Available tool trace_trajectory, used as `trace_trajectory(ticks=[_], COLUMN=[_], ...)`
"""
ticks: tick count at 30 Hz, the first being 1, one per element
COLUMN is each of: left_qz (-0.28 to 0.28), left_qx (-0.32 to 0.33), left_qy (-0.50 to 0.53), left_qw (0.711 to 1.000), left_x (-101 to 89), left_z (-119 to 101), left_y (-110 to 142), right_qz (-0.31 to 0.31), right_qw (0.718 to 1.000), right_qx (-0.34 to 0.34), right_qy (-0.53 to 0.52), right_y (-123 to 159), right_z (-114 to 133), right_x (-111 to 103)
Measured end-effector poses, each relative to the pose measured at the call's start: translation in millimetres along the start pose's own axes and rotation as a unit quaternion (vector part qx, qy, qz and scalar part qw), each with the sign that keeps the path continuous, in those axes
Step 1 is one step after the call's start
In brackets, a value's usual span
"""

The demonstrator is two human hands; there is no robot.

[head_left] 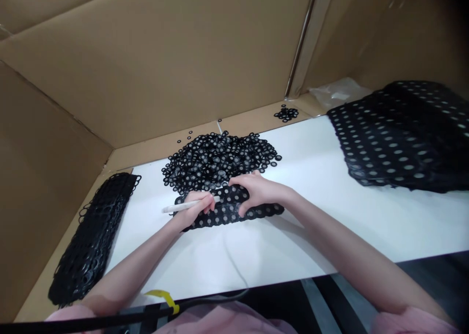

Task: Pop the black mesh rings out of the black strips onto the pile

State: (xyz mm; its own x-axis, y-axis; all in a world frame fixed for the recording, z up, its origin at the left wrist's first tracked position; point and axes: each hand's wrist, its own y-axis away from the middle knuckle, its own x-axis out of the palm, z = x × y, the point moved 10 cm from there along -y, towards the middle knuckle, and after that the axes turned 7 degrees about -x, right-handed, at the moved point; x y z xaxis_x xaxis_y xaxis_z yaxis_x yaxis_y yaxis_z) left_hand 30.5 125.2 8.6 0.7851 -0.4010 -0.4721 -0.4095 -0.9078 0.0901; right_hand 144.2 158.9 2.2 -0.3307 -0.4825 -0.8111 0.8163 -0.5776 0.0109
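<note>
My left hand (200, 206) is closed around a white pen-like tool (181, 207), its tip pointing right over a black rubber sheet with round holes (220, 217). My right hand (258, 192) grips that sheet, thumb on the near side and fingers curved over the far side. The sheet lies folded or layered in a narrow strip on the white board. Right behind it spreads a large heap of small black rings (220, 158), which the right fingertips nearly touch. Whether the tool's tip touches the sheet, I cannot tell.
A stack of black perforated strips (97, 231) lies at the left. Large holed black sheets (403, 138) are piled at the right, near a clear plastic bag (339, 92). A small ring pile (286, 113) sits at the back. Cardboard walls (164, 55) enclose the white board (311, 143).
</note>
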Motion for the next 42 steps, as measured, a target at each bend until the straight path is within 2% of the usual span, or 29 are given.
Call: trace_trajectory(ticks=[5, 13, 22, 29, 34, 42], left_qz=[0.009, 0.027, 0.040, 0.057, 0.078, 0.028], left_qx=[-0.001, 0.013, 0.052, 0.046, 0.045, 0.016], left_qy=[-0.061, -0.099, -0.139, -0.144, -0.158, -0.056], left_qw=[0.998, 0.995, 0.988, 0.987, 0.983, 0.998], left_x=[2.7, 8.2, 17.7, 22.6, 28.2, 10.2], left_z=[3, 6, -5, -6, -5, 1], left_y=[-16, -22, -20, -21, -19, -16], right_qz=[-0.097, -0.151, -0.160, -0.164, -0.166, -0.116], right_qw=[0.995, 0.986, 0.984, 0.985, 0.984, 0.991], right_qx=[0.025, 0.074, 0.071, 0.057, 0.071, 0.061], right_qy=[0.020, -0.001, -0.008, -0.009, -0.004, 0.040], right_y=[-8, -9, -10, -10, -8, -6], right_z=[-5, -11, -9, -4, -6, -6], right_x=[1, 6, 7, 6, 5, 8])
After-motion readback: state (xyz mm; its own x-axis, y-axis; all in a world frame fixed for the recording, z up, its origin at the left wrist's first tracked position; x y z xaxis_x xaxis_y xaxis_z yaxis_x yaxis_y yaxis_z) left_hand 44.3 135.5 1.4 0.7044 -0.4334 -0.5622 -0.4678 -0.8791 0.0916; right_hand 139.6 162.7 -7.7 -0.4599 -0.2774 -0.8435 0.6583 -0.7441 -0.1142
